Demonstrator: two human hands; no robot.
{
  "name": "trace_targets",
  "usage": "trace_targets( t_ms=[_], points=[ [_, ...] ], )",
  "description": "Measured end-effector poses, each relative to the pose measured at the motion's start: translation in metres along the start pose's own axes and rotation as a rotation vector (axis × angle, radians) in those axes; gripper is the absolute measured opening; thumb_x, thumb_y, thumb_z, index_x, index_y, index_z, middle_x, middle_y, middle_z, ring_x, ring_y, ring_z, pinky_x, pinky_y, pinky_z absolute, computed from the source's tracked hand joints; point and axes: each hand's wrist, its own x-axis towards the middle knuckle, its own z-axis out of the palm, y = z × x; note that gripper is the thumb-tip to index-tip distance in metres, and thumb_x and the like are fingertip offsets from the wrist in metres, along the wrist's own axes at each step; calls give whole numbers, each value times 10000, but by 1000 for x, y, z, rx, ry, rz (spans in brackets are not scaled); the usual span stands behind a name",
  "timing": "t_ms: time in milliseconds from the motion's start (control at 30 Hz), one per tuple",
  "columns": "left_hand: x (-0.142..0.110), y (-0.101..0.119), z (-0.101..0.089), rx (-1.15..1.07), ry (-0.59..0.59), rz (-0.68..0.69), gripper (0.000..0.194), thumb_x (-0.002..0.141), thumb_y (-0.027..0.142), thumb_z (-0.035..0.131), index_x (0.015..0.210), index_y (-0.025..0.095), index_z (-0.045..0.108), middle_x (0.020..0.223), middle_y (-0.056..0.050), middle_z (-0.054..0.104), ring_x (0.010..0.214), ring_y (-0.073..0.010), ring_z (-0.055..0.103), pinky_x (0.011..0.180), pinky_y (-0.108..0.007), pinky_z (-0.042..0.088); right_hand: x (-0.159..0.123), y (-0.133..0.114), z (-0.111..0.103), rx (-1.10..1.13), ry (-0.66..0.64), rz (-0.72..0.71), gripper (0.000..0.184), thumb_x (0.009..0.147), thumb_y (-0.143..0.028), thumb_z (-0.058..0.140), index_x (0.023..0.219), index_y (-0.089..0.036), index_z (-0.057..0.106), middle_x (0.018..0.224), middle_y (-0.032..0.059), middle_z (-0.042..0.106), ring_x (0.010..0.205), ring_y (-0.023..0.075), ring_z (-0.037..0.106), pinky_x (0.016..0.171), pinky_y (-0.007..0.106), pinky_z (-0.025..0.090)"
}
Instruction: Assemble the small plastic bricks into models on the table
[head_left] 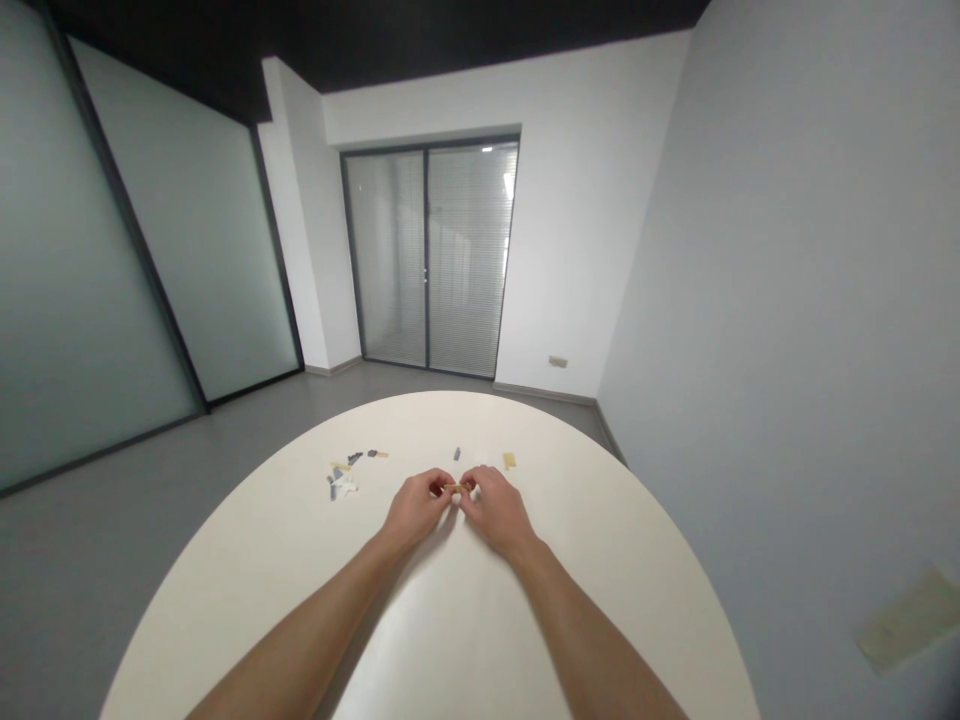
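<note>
My left hand (pixel 417 507) and my right hand (pixel 498 507) meet above the middle of the white round table (pixel 435 640). Between their pinched fingertips is a small tan piece (pixel 454 488), mostly covered by the fingers; its exact kind is too small to make out. Just beyond the hands lies a small grey piece (pixel 457 454). Past my right hand, a flat yellow piece (pixel 509 460) rests on the tabletop.
Several small white, grey and yellow pieces (pixel 343 486) lie in a loose group at the left. Near them are dark pieces (pixel 355 458) and a dark piece with a yellow strip (pixel 378 454). A glass door (pixel 427 260) stands beyond the table, and a grey wall (pixel 787 300) rises at the right.
</note>
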Motion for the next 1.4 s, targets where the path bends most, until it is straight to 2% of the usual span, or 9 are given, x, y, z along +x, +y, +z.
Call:
trace_targets(
  t_ms=[267, 767, 1400],
  points=[
    [1, -4, -1, -20, 1, 33, 246, 839, 381, 570, 847, 200, 737, 835, -50, 746, 745, -178, 650, 737, -276, 478, 0, 0, -1, -2, 5, -11, 62, 876, -195, 564, 911, -238, 593, 908, 10, 640, 914, 176, 565, 776, 281, 424],
    [3, -9, 0, -18, -48, 55, 255, 872, 292, 519, 947, 195, 743, 936, -47, 753, 825, -174, 659, 782, -262, 470, 0, 1, 0, -7, -5, 18, 111, 852, -160, 563, 929, -233, 594, 934, 12, 642, 935, 176, 561, 790, 282, 417],
    [2, -6, -2, -3, -25, 34, 258, 877, 302, 530, 971, 201, 749, 967, -54, 759, 858, -186, 666, 828, -273, 483, 0, 3, 2, -1, -2, 10, 125, 863, -159, 552, 949, -238, 599, 967, 16, 654, 971, 182, 567, 815, 291, 425]
  ],
)
